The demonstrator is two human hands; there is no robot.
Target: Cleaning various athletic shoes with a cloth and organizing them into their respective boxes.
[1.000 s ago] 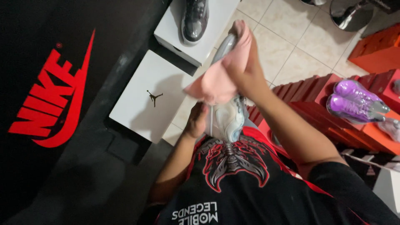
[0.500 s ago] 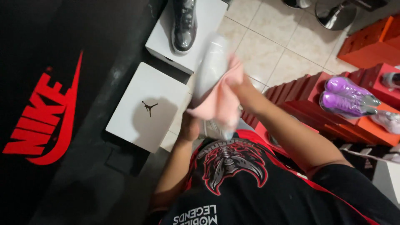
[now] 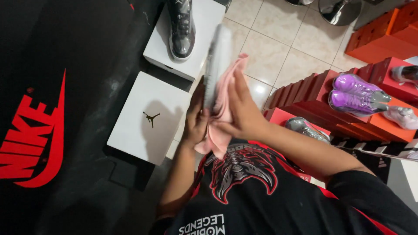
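My left hand [image 3: 197,118] grips a pale grey shoe [image 3: 217,61] by its lower end and holds it upright in front of my chest, sole edge toward me. My right hand [image 3: 243,112] presses a pink cloth [image 3: 223,109] flat against the shoe's right side. The cloth hangs down below both hands over my black and red shirt. The shoe's upper part is blurred.
Two white display cubes [image 3: 143,117] stand at the left beside a black wall panel; the far cube [image 3: 204,26] carries a shiny dark shoe [image 3: 181,27]. Red and orange shoe boxes [image 3: 374,113] at the right hold purple shoes [image 3: 355,92] and a silver shoe [image 3: 305,128]. Tiled floor lies beyond.
My right hand with the pink cloth has slid down the shoe from its top toward its lower part. The shoe now shows above the cloth.
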